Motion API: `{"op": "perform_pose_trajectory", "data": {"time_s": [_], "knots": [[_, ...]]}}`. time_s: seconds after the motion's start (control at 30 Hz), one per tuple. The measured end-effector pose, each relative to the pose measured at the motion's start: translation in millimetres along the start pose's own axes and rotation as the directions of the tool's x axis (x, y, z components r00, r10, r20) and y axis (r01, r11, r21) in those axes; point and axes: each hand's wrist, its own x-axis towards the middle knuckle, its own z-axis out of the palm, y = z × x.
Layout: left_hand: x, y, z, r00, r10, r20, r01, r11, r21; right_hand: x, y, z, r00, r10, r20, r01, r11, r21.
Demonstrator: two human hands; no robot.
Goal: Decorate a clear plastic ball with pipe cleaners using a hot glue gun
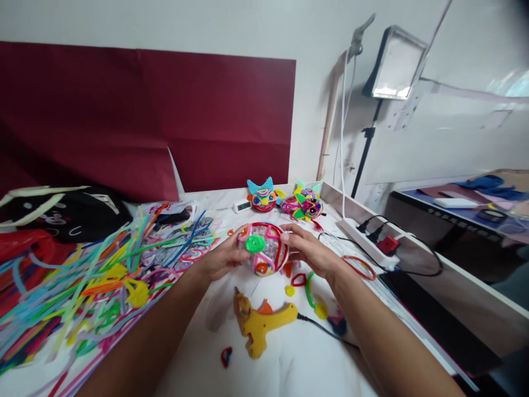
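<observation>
Between my two hands is a clear plastic ball [269, 238] trimmed with coloured pipe cleaners, with a green coil on its near face and a red band round its right part. My left hand [224, 258] grips its left side, fingers closed against it. On the right side, my right hand [308, 248] curls its fingers over the red-banded edge. Below the ball, a yellow hot glue gun [264, 322] lies on its side on the white table, its cable running right. Small pipe-cleaner pieces, among them a yellow coil [290, 290] and a red loop [298, 280], lie close by.
Loose pipe cleaners [111, 281] heap over the table's left. Two decorated pipe-cleaner figures, one with blue ears [263, 196], one multicoloured [303, 204], stand at the back beside a small digital display [242, 206]. A power strip [370, 242] and a black slab [440, 322] lie right.
</observation>
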Motion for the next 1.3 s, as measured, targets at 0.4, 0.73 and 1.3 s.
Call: {"op": "perform_pose_trajectory", "data": {"time_s": [0.4,0.73,1.3], "knots": [[-5.1,11.6,10.5,0.992,-0.12,-0.032,0.124,0.979,0.161,-6.4,-1.6,6.0,0.991,0.049,0.127,-0.031,0.99,-0.134],[-7.0,19.6,20.0,0.984,-0.146,-0.105,0.173,0.93,0.324,-7.5,2.8,8.1,0.987,0.014,0.163,0.011,0.989,-0.15],[-7.1,26.6,42.6,0.932,0.316,-0.177,-0.258,0.922,0.288,-3.4,4.0,25.2,0.968,-0.252,0.007,0.224,0.872,0.436]]}}
